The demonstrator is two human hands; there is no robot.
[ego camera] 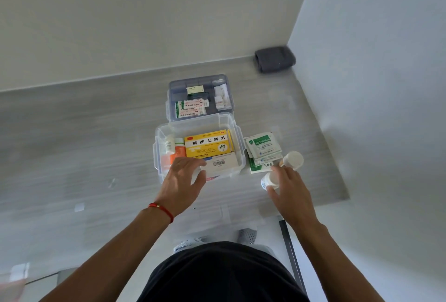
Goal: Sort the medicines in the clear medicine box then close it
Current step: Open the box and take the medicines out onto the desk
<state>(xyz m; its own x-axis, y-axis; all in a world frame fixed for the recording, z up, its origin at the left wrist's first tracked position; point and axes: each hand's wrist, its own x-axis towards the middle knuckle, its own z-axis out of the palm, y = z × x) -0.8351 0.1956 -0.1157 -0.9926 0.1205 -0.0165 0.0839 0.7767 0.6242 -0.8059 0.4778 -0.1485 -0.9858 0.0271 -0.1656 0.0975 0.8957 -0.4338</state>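
Head view: your right hand is the nearer one to the loose stuff, fingers curled round a small white plastic pill bottle on the grey surface. The clear plastic medicine box sits just left of it. A second white bottle lies tipped over beside the green-and-white sachets. Your left hand pinches a white carton in the box's near end.

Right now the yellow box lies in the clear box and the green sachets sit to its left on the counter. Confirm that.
One thing is wrong: the green sachets sit to the right of the clear box, not its left. The yellow box does lie inside it. The head view shows this.
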